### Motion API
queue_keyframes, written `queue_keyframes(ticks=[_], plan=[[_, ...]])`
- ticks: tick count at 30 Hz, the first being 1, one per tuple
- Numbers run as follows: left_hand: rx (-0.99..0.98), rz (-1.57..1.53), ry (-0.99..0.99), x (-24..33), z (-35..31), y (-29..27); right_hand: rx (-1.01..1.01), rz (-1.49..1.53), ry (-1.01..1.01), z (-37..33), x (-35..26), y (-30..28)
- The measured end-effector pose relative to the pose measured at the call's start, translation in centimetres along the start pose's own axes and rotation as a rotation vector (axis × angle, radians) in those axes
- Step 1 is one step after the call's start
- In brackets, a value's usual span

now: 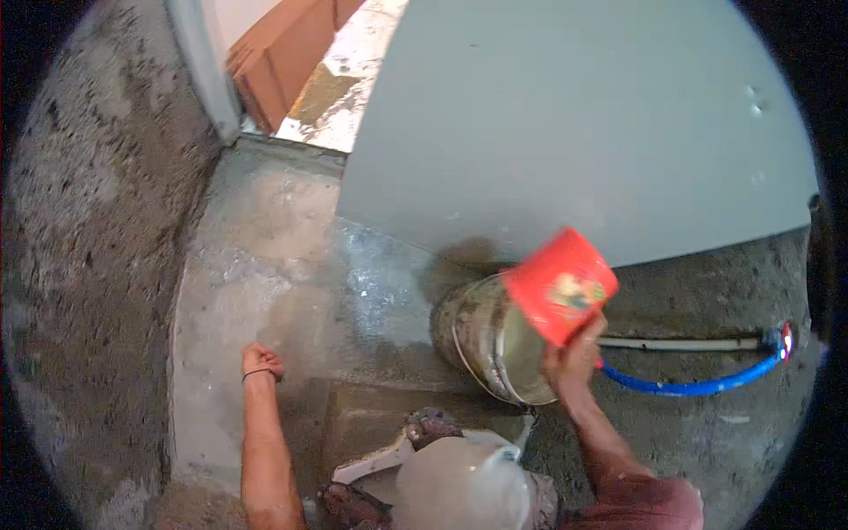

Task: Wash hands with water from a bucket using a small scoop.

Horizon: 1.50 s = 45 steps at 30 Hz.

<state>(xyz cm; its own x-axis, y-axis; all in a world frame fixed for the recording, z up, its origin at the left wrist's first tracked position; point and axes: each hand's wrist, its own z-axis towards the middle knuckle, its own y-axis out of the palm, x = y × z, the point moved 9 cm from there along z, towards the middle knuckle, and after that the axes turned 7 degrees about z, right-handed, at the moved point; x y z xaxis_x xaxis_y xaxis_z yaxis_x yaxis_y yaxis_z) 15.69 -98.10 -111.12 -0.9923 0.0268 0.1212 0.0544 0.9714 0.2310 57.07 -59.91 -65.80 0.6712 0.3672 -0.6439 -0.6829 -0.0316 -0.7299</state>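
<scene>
The red scoop (pixel 560 284), clamped in the right hand's (pixel 574 353) fingers, tips over the dirty metal bucket (pixel 481 340) by the grey door's lower edge, seemingly dipping water, needing a steady lift next, while the left hand (pixel 261 361), fingers curled together, presses the wet concrete floor (pixel 265 265).

Building site: raw rough-plastered wall (pixel 79 221), wet cement floor (pixel 265 265), mortar-caked bucket (pixel 477 340).

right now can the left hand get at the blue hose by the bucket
Probably not without shifting: the left hand rests on the wet floor far to the left, and the bucket and right hand holding the red container sit between it and the blue hose.
</scene>
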Motion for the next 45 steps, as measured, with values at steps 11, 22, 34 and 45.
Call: queue_keyframes(ticks=[11, 22, 34, 45], plan=[[-0.717, -0.623, 0.264, 0.0, -13.0, 15.0, -0.528, -0.473, 0.195, -7.2, 23.0, 4.5], [-0.708, -0.697, 0.309, -0.1, -10.4, 13.7, -0.195, 0.564, 0.966, -4.5, 15.2, -4.5], [-0.598, -0.747, 0.331, -2.4, -4.4, 15.3, -0.841, 0.423, 0.492, -2.8, -3.2, 11.7], [-0.027, -0.267, 0.378, 1.2, 1.0, -3.6, -1.059, 0.457, 0.244, -14.9, -5.2, 40.0]])
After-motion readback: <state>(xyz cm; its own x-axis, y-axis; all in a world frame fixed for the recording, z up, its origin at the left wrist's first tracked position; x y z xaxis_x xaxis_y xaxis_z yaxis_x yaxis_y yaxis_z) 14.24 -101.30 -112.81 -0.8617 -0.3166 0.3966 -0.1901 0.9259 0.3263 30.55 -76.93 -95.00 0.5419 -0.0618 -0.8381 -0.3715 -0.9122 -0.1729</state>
